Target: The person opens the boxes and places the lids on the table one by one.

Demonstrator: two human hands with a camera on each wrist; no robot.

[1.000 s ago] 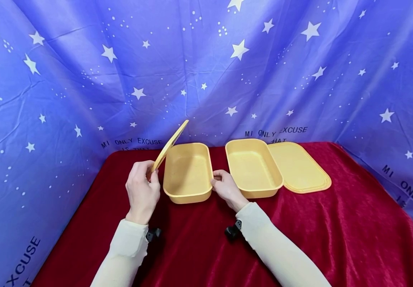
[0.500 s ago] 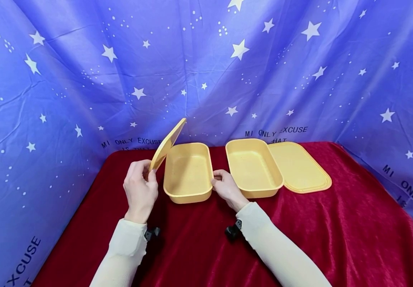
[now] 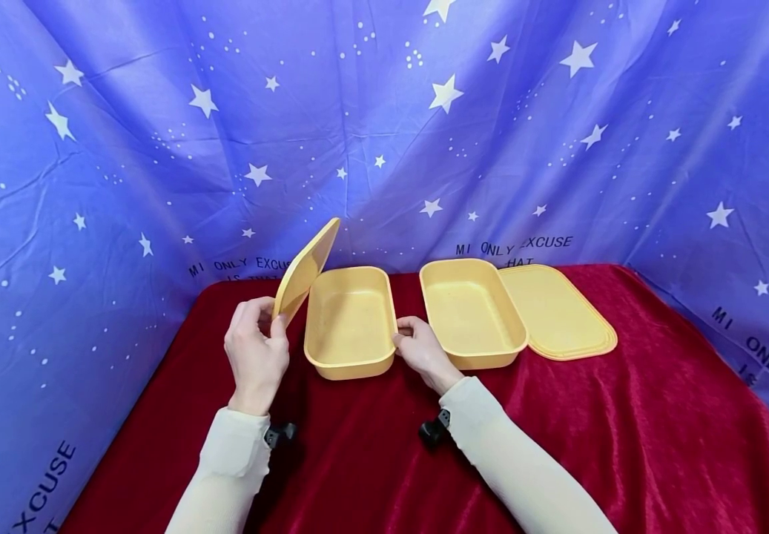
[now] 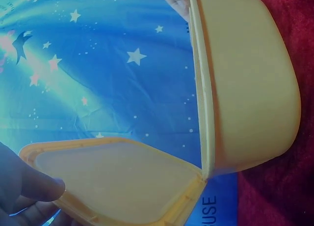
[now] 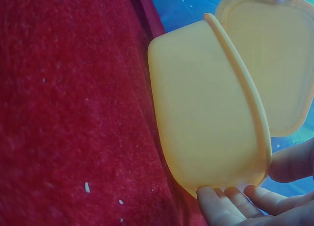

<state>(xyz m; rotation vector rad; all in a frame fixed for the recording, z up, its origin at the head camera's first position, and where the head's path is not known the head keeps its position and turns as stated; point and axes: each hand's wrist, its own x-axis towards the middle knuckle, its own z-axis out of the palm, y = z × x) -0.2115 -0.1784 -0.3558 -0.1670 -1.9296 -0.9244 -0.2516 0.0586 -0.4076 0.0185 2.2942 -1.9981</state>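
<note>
In the head view, my left hand (image 3: 256, 363) pinches the near edge of a yellow rectangular lid (image 3: 307, 267), thumb on its near face. The lid stands steeply tilted along the left side of an open yellow food container (image 3: 352, 319). Its edge meets the container's rim in the left wrist view, where my left thumb (image 4: 41, 186) lies over the lid's border. My right hand (image 3: 424, 352) grips the container's right side. In the right wrist view, the fingers (image 5: 216, 204) lie along the wall (image 5: 206, 103) and the thumb (image 5: 294, 162) is at the rim.
A second open yellow food container (image 3: 474, 319) stands just right of my right hand. Beyond it, a second yellow lid (image 3: 567, 311) lies partly behind that container. The red velvet cloth (image 3: 371, 460) covers the table, and a blue star-patterned curtain (image 3: 357, 111) hangs behind.
My left hand has shifted slightly left with the lid, which has turned so that more of its face shows. My right hand and the container have stayed put.
</note>
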